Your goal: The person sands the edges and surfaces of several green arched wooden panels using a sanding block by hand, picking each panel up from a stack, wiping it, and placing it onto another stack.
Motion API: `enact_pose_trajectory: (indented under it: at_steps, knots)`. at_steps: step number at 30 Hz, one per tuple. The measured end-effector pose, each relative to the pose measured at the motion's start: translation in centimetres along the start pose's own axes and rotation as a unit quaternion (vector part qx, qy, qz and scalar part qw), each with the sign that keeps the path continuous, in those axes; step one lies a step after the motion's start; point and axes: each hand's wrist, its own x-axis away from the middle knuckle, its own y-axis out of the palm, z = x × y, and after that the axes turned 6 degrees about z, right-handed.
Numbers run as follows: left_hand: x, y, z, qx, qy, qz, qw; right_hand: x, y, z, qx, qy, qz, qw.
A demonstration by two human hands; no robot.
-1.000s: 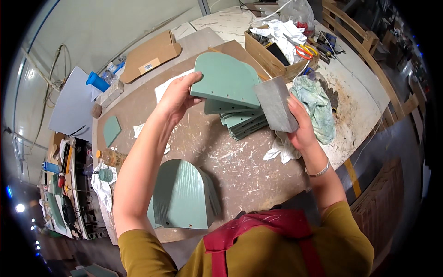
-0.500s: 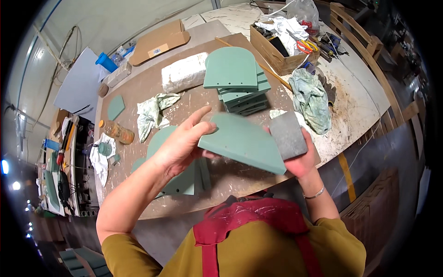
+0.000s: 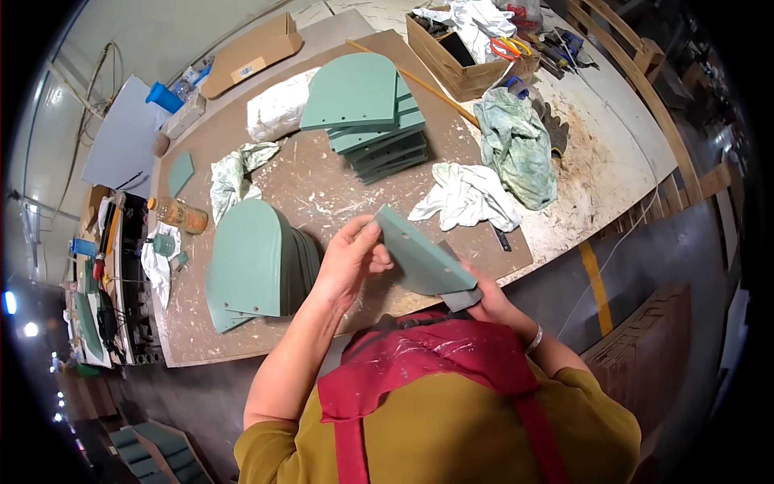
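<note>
A green panel (image 3: 423, 256) with a row of small holes along its straight edge is held tilted over the near side of the table. At its left corner my left hand (image 3: 352, 262) pinches it, fingers curled. My right hand (image 3: 490, 302) grips a grey sanding block (image 3: 463, 300) under the panel's right end; part of the block is hidden behind the panel. To the left stands a stack of round-topped green panels (image 3: 248, 254), leaning on one another. Farther back another stack of green panels (image 3: 355, 90) lies flat, its layers askew.
A white cloth (image 3: 468, 196) and a green-stained rag (image 3: 514, 149) lie on the right. Behind them is a wooden box (image 3: 459, 77) of odds and ends. A wrapped white bundle (image 3: 278, 107), a crumpled rag (image 3: 234, 179) and a bottle (image 3: 181, 215) sit at the left.
The panel has turned so its holed edge faces up and toward me. The sanding block has moved from beside the panel to beneath its right end. My view has shifted right.
</note>
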Motion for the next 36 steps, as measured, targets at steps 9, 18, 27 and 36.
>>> enact_pose_trajectory:
  at_steps: [9, 18, 27, 36]
  knots:
    - [-3.3, -1.5, -4.2, -0.407, 0.365, 0.104, 0.831, -0.9, 2.0, -4.7, 0.201, 0.021, -0.056, 0.978]
    - [-5.7, 1.5, -4.9, -0.14, 0.243, 0.158, 0.947, 1.6, 6.9, -13.3, 0.723, -0.279, -0.177, 0.607]
    - [-4.9, 3.1, -6.5, -0.029, 0.306, 0.225, 0.925, -3.7, 10.1, -10.0, 0.723, -0.388, -0.139, 0.555]
    - [-4.5, 3.8, -6.4, -0.143, 0.354, 0.147, 0.912, -10.0, 11.3, -11.2, 0.711, -0.456, -0.031, 0.534]
